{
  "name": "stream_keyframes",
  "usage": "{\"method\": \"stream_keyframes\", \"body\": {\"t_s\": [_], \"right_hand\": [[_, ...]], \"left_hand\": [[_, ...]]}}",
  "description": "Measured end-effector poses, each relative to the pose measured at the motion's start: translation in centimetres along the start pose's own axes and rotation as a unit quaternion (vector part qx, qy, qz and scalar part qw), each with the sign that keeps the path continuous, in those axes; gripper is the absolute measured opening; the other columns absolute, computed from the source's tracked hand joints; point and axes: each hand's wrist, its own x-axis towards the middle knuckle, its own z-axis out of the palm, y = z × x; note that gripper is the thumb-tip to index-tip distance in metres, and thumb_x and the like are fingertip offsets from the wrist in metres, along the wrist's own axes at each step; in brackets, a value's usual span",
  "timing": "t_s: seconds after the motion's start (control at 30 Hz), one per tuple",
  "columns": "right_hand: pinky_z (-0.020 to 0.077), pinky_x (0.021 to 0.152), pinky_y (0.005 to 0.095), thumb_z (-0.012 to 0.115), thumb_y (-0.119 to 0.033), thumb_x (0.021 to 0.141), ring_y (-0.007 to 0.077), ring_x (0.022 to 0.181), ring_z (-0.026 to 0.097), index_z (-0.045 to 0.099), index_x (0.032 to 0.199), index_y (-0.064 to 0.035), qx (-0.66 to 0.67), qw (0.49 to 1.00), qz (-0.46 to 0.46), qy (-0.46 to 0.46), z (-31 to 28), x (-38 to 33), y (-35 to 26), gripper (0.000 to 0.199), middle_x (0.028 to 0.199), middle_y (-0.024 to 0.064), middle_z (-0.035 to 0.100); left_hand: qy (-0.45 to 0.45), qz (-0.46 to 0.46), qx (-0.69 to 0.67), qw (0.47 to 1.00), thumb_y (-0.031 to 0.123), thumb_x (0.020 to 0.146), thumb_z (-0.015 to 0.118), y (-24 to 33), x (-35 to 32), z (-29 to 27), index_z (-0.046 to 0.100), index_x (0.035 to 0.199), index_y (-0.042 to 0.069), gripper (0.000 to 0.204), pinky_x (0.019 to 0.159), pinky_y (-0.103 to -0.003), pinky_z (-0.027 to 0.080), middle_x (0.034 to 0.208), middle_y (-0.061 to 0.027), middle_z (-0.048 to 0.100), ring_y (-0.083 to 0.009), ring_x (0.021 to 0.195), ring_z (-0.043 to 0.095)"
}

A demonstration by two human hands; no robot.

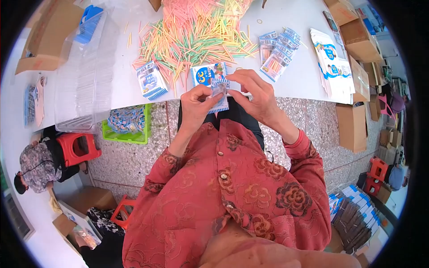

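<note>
A sachet (218, 85), its contents hard to make out, is pinched by the left hand (195, 106) and right hand (258, 97) at the table's (306, 82) near edge, bare surface being bounded rightward by bags (331, 60), while packets (127, 119) are held in a crate (125, 139) below.

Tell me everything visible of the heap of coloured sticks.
The heap of coloured sticks is a loose spread of thin, straight pieces in pale pink, yellow and green, crossing at many angles; material unclear. It lies on the white table, beyond the left hand and right hand, neither apparently touching it. Its pinker far end meets the picture's upper edge; a few stray sticks lie to its left. Its near left abuts a striped packet.
</note>
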Motion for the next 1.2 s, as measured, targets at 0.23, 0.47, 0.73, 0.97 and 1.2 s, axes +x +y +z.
{"method": "stream_keyframes", "body": {"t_s": [0.23, 0.47, 0.73, 0.97, 1.2], "right_hand": [[0.051, 0.061, 0.0305, 0.069, -0.003, 0.071, 0.0215, 0.078, 0.062, 0.063, 0.097, -0.0038, -0.169, 0.978, -0.119, 0.0, 0.8, -0.5, -0.7, 0.027, 0.096, 0.007, 0.059], [0.051, 0.062, 0.0306, 0.068, -0.002, 0.072, 0.0213, 0.08, 0.063, 0.061, 0.093, -0.002, -0.162, 0.982, -0.098, -0.01, 1.6, -1.7, -0.6, 0.021, 0.1, 0.007, 0.06], [0.0511, 0.058, 0.0331, 0.059, -0.001, 0.076, 0.0266, 0.074, 0.063, 0.053, 0.099, -0.0023, -0.103, 0.991, -0.072, -0.048, 1.1, -2.3, -0.5, 0.024, 0.103, 0.0101, 0.057], [0.0495, 0.062, 0.0352, 0.064, -0.004, 0.077, 0.0278, 0.074, 0.061, 0.053, 0.096, -0.0039, -0.029, 0.993, 0.059, -0.095, 0.1, -2.1, -0.7, 0.022, 0.093, 0.0101, 0.058], [0.0496, 0.061, 0.0338, 0.064, -0.006, 0.077, 0.0261, 0.074, 0.062, 0.055, 0.092, -0.0047, -0.038, 0.995, -0.017, -0.089, -0.1, -1.7, -0.3, 0.018, 0.092, 0.0066, 0.061]], "left_hand": [[0.048, 0.109, 0.154, 0.981, 0.003, 0.072, 0.074, 0.2, -0.2, 0.0, 0.061, 0.073, -0.001, 0.014, 0.05, -0.021, 0.04, 0.066, -0.0012, 0.059, -0.0048, 0.055, 0.051], [0.046, 0.177, 0.278, 0.943, 0.002, 0.069, 0.074, 1.2, -1.0, 0.2, 0.06, 0.071, 0.0, 0.014, 0.049, -0.024, 0.042, 0.065, -0.0061, 0.058, -0.0125, 0.054, 0.054], [0.007, 0.214, 0.286, 0.934, 0.001, 0.066, 0.073, 1.0, -1.1, 0.4, 0.06, 0.071, 0.001, 0.014, 0.049, -0.027, 0.042, 0.065, -0.0071, 0.056, -0.019, 0.056, 0.055], [-0.016, 0.235, 0.309, 0.921, -0.001, 0.064, 0.073, 0.4, -1.1, 0.5, 0.06, 0.072, 0.001, 0.015, 0.051, -0.028, 0.043, 0.065, -0.0077, 0.055, -0.0204, 0.058, 0.056], [-0.027, 0.171, 0.268, 0.948, 0.0, 0.068, 0.072, 0.7, -1.1, 0.7, 0.059, 0.071, 0.0, 0.013, 0.049, -0.026, 0.041, 0.066, -0.0063, 0.057, -0.0137, 0.055, 0.054]]}}
